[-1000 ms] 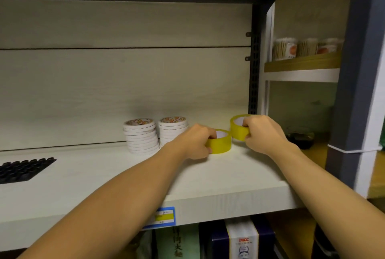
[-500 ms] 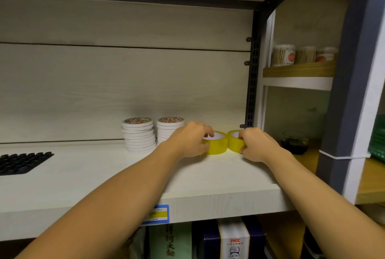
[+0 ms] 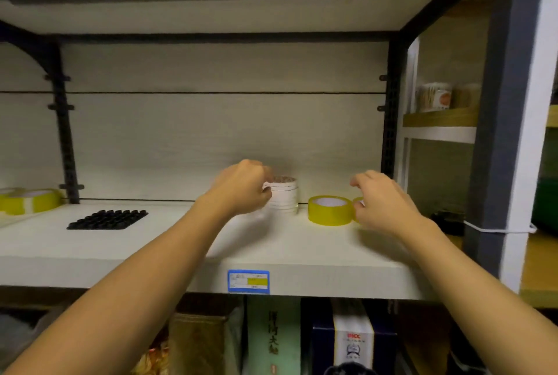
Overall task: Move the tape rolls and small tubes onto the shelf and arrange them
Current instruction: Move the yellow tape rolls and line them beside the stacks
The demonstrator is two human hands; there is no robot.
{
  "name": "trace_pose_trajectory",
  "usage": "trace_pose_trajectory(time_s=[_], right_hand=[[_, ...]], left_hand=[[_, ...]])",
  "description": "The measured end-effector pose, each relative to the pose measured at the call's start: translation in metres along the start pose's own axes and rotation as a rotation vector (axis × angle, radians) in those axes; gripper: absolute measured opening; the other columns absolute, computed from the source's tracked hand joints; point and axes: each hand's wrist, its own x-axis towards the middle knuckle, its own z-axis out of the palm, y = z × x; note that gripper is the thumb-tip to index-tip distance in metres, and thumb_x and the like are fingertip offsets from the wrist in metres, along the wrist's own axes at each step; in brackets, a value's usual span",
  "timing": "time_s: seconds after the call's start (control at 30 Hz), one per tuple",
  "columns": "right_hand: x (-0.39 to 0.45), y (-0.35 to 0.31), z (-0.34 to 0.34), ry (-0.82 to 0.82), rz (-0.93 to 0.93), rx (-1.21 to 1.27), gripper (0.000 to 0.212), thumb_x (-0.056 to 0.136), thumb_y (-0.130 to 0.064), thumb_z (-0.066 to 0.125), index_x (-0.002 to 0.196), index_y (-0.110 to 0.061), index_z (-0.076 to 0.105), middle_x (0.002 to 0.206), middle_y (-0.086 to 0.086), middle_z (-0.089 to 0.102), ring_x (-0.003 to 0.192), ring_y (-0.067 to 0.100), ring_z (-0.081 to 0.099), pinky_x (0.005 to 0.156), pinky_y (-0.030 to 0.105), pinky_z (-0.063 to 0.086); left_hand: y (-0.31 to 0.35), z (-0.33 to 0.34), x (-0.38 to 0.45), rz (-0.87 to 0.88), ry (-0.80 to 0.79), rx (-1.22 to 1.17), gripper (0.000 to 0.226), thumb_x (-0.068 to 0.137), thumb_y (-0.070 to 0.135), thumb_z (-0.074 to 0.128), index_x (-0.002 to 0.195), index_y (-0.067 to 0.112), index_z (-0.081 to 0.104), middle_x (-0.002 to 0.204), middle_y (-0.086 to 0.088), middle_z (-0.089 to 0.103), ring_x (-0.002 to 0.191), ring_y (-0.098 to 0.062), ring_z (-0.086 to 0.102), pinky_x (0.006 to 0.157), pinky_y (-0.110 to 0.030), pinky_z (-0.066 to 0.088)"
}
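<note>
Frame centre: left hand (image 3: 241,190) curled, grip on white tape stack (image 3: 282,197) unclear. Right hand (image 3: 382,202) loosely spread, touching second yellow roll (image 3: 358,204) beside yellow tape roll (image 3: 330,210) on shelf (image 3: 302,254).

My left hand (image 3: 241,190) no longer grips the yellow roll (image 3: 330,210); it has let go and shifted left, its curled fingers (image 3: 265,177) now in front of the white stack (image 3: 283,198). That roll now lies flat on the shelf (image 3: 302,248), free of both hands. My right hand (image 3: 383,202) has loosened on the second roll (image 3: 358,202), which sits down just beside the first, mostly hidden behind my hand. The view has pulled back and left, so another yellow roll (image 3: 33,201) now shows at the far left.
</note>
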Motion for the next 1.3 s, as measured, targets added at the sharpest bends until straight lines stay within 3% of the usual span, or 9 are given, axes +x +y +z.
trace_pose_trajectory(time_s=[0.37,0.73,1.3], right_hand=[[0.008,-0.094,0.005,0.035,-0.219,0.156,0.036,0.079,-0.025,0.064,0.113,-0.015,0.059,0.111,0.008,0.060,0.107,0.031,0.058,0.090,0.043,0.050],[0.004,-0.249,-0.001,0.037,-0.394,0.259,0.042,0.090,-0.031,0.060,0.130,-0.019,0.055,0.129,0.000,0.057,0.119,0.021,0.054,0.095,0.037,0.049],[-0.004,-0.502,0.012,0.031,-0.441,0.330,0.040,0.092,-0.029,0.062,0.130,-0.020,0.054,0.128,-0.003,0.057,0.115,0.018,0.054,0.092,0.032,0.050]], left_hand=[[-0.070,-0.075,-0.124,-0.242,0.085,0.165,0.029,0.095,0.035,0.057,0.121,0.023,0.064,0.117,0.007,0.066,0.104,-0.017,0.062,0.084,-0.037,0.056],[-0.151,-0.133,-0.232,-0.388,0.068,0.243,0.030,0.096,0.033,0.058,0.124,0.024,0.064,0.119,0.008,0.064,0.104,-0.013,0.061,0.084,-0.034,0.057],[-0.359,-0.204,-0.374,-0.465,0.097,0.258,0.024,0.094,0.030,0.060,0.116,0.024,0.066,0.112,0.010,0.065,0.100,-0.013,0.061,0.078,-0.034,0.055]])
